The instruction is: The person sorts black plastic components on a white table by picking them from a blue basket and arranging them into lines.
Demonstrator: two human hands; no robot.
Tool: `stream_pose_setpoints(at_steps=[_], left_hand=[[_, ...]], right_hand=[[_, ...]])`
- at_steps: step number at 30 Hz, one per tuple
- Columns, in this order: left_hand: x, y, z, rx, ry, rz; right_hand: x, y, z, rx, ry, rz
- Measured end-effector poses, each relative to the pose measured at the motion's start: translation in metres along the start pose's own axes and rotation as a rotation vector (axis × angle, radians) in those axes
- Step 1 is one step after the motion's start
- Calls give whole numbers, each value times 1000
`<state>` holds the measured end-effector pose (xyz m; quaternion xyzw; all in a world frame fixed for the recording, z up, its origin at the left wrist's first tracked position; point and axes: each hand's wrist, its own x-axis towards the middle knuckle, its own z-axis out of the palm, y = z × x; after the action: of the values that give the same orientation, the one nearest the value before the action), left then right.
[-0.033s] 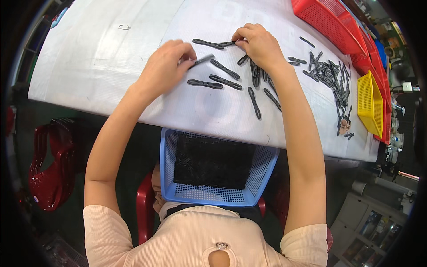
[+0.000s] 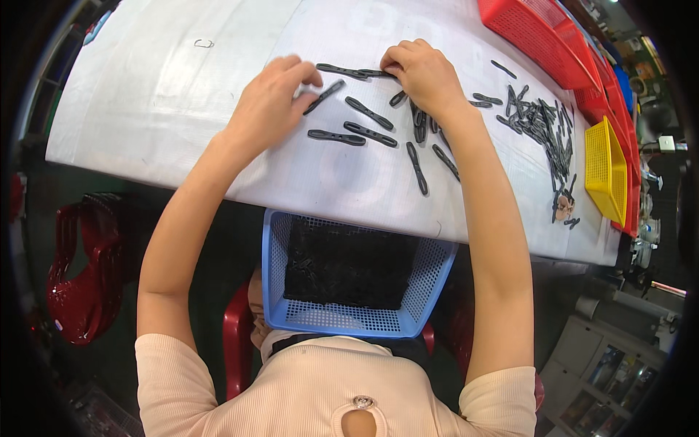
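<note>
Slim black plastic strips with slots and widened ends lie scattered on the white tabletop. My left hand is slightly blurred, its thumb and forefinger apart, beside a tilted black strip. The strip's lower end lies by the thumb. Farther right, my right hand has its fingers closed on the end of a black strip. That strip's other end meets another black strip. Several loose strips lie between and below my hands; some are partly hidden by my right hand and forearm.
On the right is a large pile of black strips, with a small brownish item below it. Red baskets and a yellow basket line the far right edge. A blue basket of black pieces sits at my lap, below the table edge.
The strip by my left hand has turned steeper, and the left thumb and forefinger have moved apart, away from it. My right hand has barely moved.
</note>
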<state>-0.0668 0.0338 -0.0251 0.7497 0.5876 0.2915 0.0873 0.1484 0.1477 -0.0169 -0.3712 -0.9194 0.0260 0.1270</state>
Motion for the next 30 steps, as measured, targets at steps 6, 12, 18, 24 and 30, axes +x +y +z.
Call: stream_pose_setpoints(at_steps=[6,12,18,24,30], left_hand=[[34,-17,19,-28,3,96],[39,-6,5,-210,-220,-198],[22,0,-4,-129,-184,-149],[-7,34,-1,-36,-105,-61],[-10,38,9,-5,98,21]], right_hand=[[-7,-7,-2,193,-15,159],[-13,-13,-12,332,-194,246],[-29,-8,-24,133,-86,92],[-28,-10,-29,-168,-246,36],[-50,-24,-27,182,-16,-74]])
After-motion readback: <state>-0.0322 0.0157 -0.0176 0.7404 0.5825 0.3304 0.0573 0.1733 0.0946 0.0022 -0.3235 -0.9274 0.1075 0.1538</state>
